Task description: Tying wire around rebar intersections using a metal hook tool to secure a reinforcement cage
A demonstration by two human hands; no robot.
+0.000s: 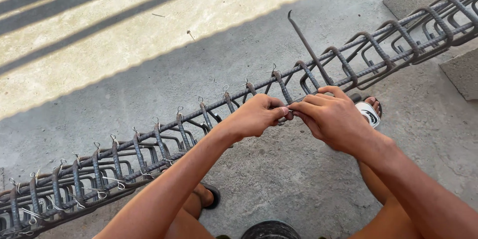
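Head view: a long rebar cage of bars and closely set stirrups lies on the concrete floor, running from the near left corner to the far right. Thin wire ties stick up along its top bar on the left stretch; the stirrups to the right show none.

The left hand and the right hand meet at the middle of the cage, just where the tied stretch ends. Both sets of fingers are closed in a pinch, fingertips touching over the top bar. What they pinch is hidden by the knuckles; it is probably a piece of tie wire, but that cannot be told for sure.

A bent steel rod with a hooked tip rises from the cage just beyond the right hand.

The likely troubles are these. The cut wire ends are sharp and the hands are bare, so a slip while pinching could prick or scratch a finger. The hooked rod stands close to the right wrist and could catch it. The person's foot in a white sandal sits right beside the cage, open to scraping should the steel roll or shift.
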